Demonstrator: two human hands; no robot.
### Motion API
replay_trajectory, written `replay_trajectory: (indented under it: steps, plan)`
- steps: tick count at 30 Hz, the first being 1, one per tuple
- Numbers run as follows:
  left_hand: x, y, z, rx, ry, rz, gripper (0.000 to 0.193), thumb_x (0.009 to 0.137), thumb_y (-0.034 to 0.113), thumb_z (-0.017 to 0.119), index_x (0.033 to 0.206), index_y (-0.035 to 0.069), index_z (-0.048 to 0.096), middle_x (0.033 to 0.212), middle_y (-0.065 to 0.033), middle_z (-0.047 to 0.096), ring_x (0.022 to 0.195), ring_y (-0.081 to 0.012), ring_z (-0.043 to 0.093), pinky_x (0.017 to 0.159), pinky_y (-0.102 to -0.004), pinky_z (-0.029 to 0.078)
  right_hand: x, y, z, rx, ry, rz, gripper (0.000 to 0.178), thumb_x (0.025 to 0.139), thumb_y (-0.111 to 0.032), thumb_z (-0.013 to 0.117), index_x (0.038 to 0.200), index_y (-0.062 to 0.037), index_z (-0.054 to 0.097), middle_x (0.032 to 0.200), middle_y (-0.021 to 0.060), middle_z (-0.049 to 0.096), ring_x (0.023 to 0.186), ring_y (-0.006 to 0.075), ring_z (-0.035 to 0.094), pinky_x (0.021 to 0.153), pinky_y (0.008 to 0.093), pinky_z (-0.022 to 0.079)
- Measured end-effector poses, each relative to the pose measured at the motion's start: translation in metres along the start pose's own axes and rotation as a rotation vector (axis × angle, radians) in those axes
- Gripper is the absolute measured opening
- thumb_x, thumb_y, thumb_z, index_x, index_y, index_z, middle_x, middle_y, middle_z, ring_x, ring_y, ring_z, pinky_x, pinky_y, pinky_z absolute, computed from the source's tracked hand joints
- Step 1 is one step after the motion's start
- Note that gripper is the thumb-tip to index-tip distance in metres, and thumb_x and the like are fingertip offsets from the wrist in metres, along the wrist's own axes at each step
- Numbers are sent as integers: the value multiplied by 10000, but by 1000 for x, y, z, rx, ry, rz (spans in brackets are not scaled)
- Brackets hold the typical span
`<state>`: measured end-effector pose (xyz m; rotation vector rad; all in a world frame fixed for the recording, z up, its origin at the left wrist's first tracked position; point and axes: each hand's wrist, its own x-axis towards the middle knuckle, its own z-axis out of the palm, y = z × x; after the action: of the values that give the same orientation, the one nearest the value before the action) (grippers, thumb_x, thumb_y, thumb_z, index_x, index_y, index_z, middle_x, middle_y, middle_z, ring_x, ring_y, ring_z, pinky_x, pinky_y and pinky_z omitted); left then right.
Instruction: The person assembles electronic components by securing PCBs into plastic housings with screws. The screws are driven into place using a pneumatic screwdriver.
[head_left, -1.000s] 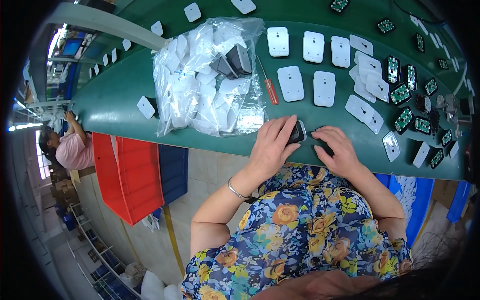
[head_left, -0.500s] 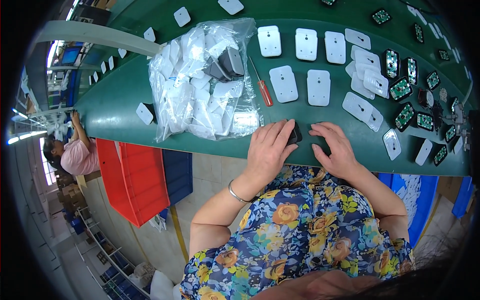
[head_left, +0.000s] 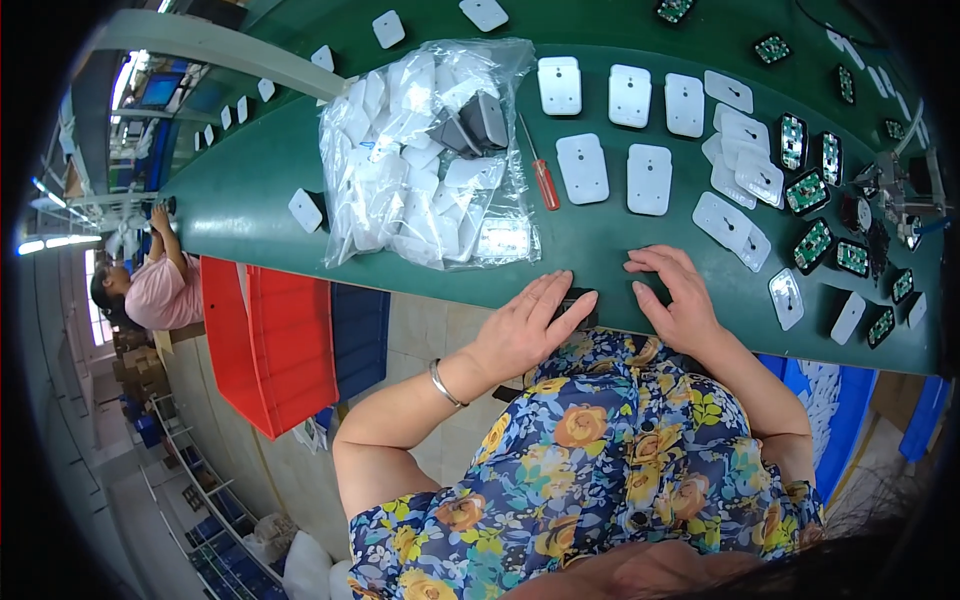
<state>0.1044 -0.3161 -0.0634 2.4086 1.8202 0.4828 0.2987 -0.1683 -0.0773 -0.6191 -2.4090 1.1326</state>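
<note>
**One dark housing (head_left: 577,296), at the left hand (head_left: 520,330)**

Housing: mostly hidden beneath left fingers and thumb; firmness of grasp cannot be told. Judged light, stiff, perhaps slick; best held by its side walls.
Right hand (head_left: 680,305): near the housing but apart, fingers parted, holding nothing.
Beyond the hands: five white covers (head_left: 649,180), two rows; red-handled screwdriver (head_left: 545,185), left of these; clear bag (head_left: 515,185) of parts, ahead of left hand.
Right of right hand: green circuit boards (head_left: 812,242) in dark shells.
</note>
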Motion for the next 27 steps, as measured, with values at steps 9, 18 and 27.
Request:
replay_trajectory:
  steps: [9,18,27]
  plan:
    - [23,9,-4,-1568,176,-698,381,938,274,424,1171,-27,415,878,-79,587,619,-116,595,564,-244,491,31,-34,20,941,-138,214,453,877,-180,563,1278,-38,407,1107,100,559,1008,163,528,865,316,436]
    - [22,-5,-30,-598,242,-627,299,823,217,612,1028,1,578,886,-116,606,561,-154,586,521,-288,462,41,-24,42,422,-71,220,389,837,-144,592,1196,-36,491,1063,121,511,849,207,551,735,297,466]
    - [92,-82,-65,-292,366,-456,289,777,152,660,1026,22,596,849,-115,615,582,-166,579,542,-277,468,48,-37,14,-178,-35,94,458,795,-302,629,1138,-16,529,1062,150,511,866,299,549,738,364,469]
